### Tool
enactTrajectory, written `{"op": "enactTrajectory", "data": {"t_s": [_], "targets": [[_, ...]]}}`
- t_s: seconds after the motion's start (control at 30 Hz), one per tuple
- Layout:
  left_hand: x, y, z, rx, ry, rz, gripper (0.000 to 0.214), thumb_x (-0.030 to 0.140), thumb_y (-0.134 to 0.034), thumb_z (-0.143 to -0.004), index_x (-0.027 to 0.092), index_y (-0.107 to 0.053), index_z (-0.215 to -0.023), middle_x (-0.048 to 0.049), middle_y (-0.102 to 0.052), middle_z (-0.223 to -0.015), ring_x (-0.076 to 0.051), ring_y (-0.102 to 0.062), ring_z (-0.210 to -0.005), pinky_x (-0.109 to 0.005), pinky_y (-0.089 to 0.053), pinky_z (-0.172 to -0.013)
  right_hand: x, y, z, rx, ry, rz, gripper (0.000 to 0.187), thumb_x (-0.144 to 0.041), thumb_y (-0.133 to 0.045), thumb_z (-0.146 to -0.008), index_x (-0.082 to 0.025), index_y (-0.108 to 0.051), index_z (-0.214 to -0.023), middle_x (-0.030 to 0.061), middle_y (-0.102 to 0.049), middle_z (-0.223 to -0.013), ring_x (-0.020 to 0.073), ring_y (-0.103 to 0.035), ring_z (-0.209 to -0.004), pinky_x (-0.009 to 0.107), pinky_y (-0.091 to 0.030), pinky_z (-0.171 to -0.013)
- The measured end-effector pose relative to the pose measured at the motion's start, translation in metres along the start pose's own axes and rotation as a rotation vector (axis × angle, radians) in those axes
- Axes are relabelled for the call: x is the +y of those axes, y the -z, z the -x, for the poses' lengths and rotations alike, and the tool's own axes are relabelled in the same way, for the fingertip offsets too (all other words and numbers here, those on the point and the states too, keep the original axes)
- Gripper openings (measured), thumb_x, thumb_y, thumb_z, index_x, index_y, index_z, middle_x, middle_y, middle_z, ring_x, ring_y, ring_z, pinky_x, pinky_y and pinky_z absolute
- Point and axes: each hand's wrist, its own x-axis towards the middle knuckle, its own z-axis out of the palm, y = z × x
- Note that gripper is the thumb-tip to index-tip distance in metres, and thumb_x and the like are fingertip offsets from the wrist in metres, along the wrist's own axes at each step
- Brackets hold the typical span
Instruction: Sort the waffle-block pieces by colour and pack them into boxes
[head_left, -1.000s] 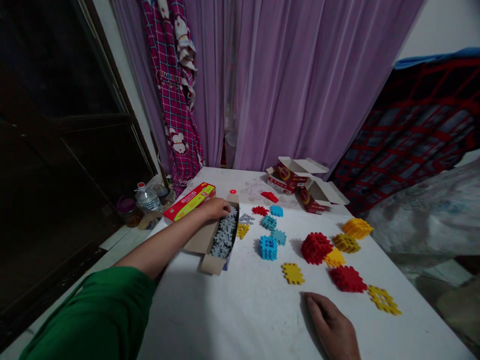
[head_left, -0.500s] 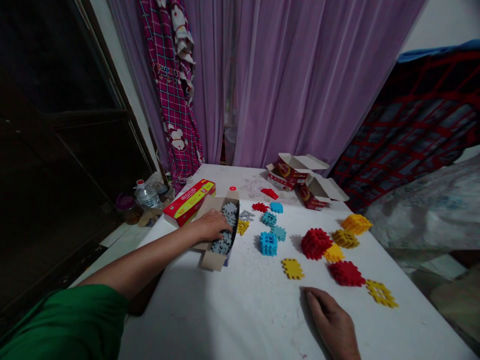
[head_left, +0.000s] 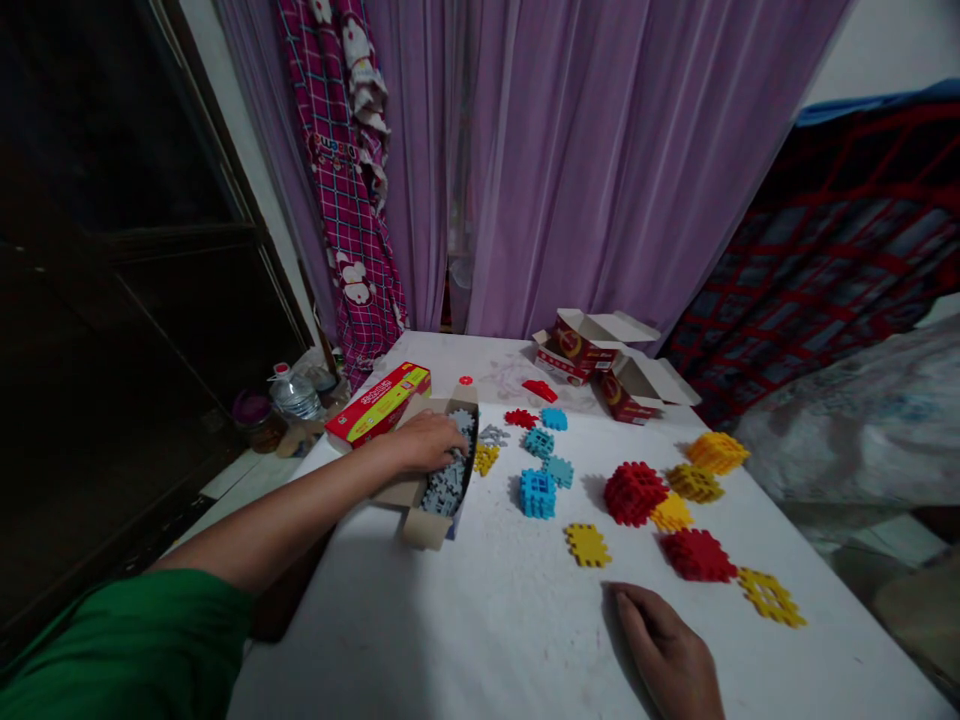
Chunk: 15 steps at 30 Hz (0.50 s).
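The left hand (head_left: 432, 442) is resting palm down over an open cardboard box (head_left: 426, 530), which is lying near the table's (head_left: 480, 620) left edge. Its fingers are bending toward the grey pieces (head_left: 442, 492) that are filling the box; I cannot tell whether they are gripping any. A red-and-yellow carton (head_left: 379, 405) is lying just beside the box, along the left edge, on the side toward the far left corner. Some loose grey pieces (head_left: 493, 436) and yellow pieces (head_left: 485, 459) are lying by the box's right wall.

The right hand (head_left: 666, 648) is resting on its side at the near edge, its fingers curling in with little gap beside the thumb; nothing is showing in them. A flat yellow piece (head_left: 589, 545) is lying nearest to it, toward the middle of the table, where a blue stack (head_left: 537, 493) is also standing. Toward the right edge, a red cluster (head_left: 634, 493), a red stack (head_left: 699, 556) and a yellow frame piece (head_left: 771, 597) are sitting. Open maroon boxes (head_left: 628, 410) are standing near the far right corner.
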Motion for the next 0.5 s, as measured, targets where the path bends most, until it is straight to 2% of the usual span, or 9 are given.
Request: {"op": "enactTrajectory", "data": {"t_s": [0.1, 0.17, 0.33, 0.5], "targets": [[0.008, 0.012, -0.036, 0.034, 0.052, -0.065, 0.024, 0.031, -0.059, -0.084, 0.031, -0.071, -0.105, -0.003, -0.071, -0.105, -0.022, -0.06, -0.103, -0.034, -0.041, -0.089, -0.001, -0.001, -0.001, 0.003, 0.007, -0.013, 0.037, -0.053, -0.051, -0.079, -0.024, -0.075, -0.082, 0.0035, -0.077, -0.085, 0.0212, -0.073, -0.073, 0.026, -0.059, -0.068], [0.017, 0.012, -0.067, 0.016, 0.103, -0.111, 0.024, 0.03, -0.059, -0.084, 0.028, -0.073, -0.103, -0.0064, -0.072, -0.106, -0.025, -0.058, -0.108, -0.038, -0.038, -0.094, -0.002, 0.0, -0.001, 0.005, 0.007, -0.026, 0.036, -0.052, -0.052, -0.08, -0.024, -0.075, -0.082, 0.0035, -0.077, -0.084, 0.0209, -0.073, -0.073, 0.025, -0.059, -0.068], [0.03, -0.012, -0.134, -0.069, 0.203, -0.146, 0.025, 0.015, -0.063, -0.077, 0.023, -0.074, -0.097, -0.0122, -0.073, -0.105, -0.027, -0.056, -0.112, -0.045, -0.029, -0.103, -0.007, 0.002, -0.001, -0.003, 0.023, -0.059, 0.035, -0.049, -0.051, -0.082, -0.023, -0.074, -0.082, 0.0043, -0.077, -0.084, 0.0203, -0.073, -0.074, 0.024, -0.059, -0.067], [0.021, -0.036, -0.159, -0.135, 0.247, -0.14, 0.027, 0.012, -0.067, -0.072, 0.022, -0.075, -0.096, -0.015, -0.073, -0.102, -0.03, -0.057, -0.111, -0.048, -0.029, -0.102, -0.008, 0.003, -0.001, -0.008, 0.036, -0.069, 0.034, -0.047, -0.05, -0.084, -0.023, -0.074, -0.083, 0.0057, -0.077, -0.086, 0.0209, -0.072, -0.077, 0.026, -0.059, -0.07]]}}
